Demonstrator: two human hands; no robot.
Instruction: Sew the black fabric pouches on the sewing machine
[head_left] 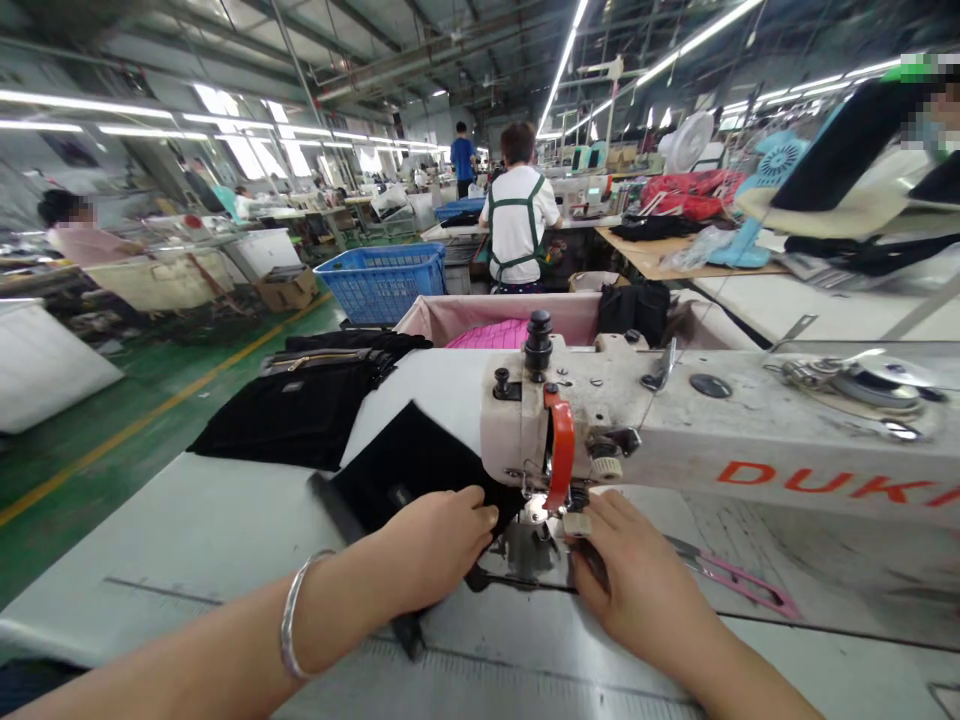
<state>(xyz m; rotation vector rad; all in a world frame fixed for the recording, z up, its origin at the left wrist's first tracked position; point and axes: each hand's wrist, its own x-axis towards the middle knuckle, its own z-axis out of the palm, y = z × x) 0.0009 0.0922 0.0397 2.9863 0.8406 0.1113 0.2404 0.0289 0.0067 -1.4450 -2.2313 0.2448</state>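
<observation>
A white sewing machine (675, 420) with red lettering stands on the grey table (187, 530). A black fabric piece (409, 460) lies under its needle area (536, 510). My left hand (435, 545), a silver bangle on its wrist, presses flat on the black fabric just left of the needle, fingers curled onto the cloth. My right hand (634, 580) rests by the presser foot on the right side, fingertips bent down near the needle plate; what they touch is partly hidden.
A stack of black garments with a gold zipper (307, 400) lies at the table's far left. Pink-handled scissors (742, 585) lie right of my right hand. Beyond are a bin with pink cloth (495, 330), a blue crate (382, 280) and a person in a white shirt (517, 215).
</observation>
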